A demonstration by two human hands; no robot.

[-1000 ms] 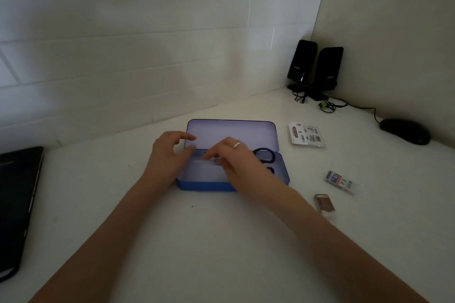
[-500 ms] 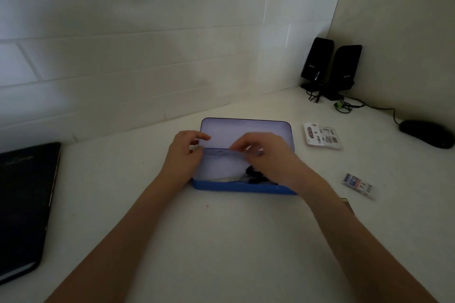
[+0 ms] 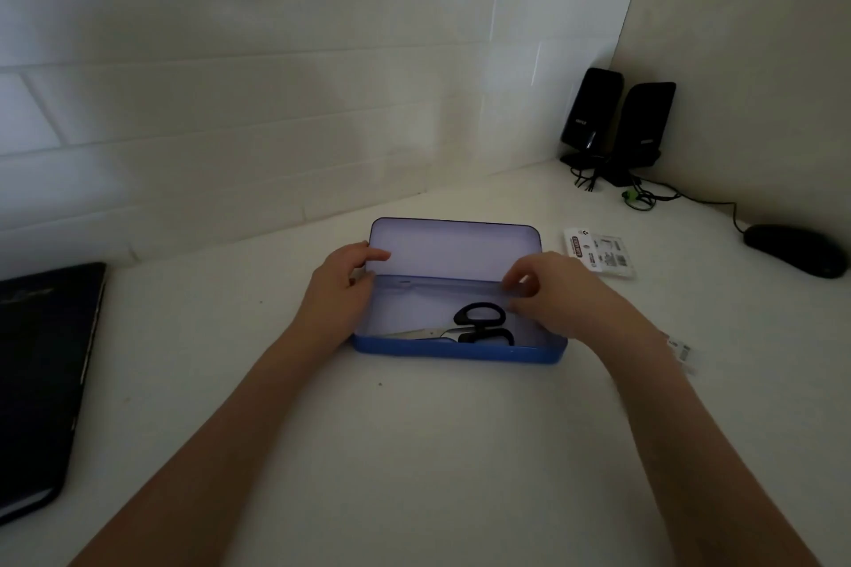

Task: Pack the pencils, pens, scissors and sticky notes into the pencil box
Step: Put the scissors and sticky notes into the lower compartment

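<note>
Both hands grip lid [image 3: 453, 250] ends: left hand [image 3: 338, 290], right hand [image 3: 550, 295]; scissors [image 3: 469, 325] lie lengthwise below, nearer the right.

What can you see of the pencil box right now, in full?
The pencil box is a shallow, rounded-corner rectangle, seemingly metal, blue outside and pale inside. It sits on the white desk, open, with its lid standing up at the back. Black-handled scissors lie inside near the front wall. The left hand holds its left end at the lid's corner; the right hand curls over the right end near the hinge.
</note>
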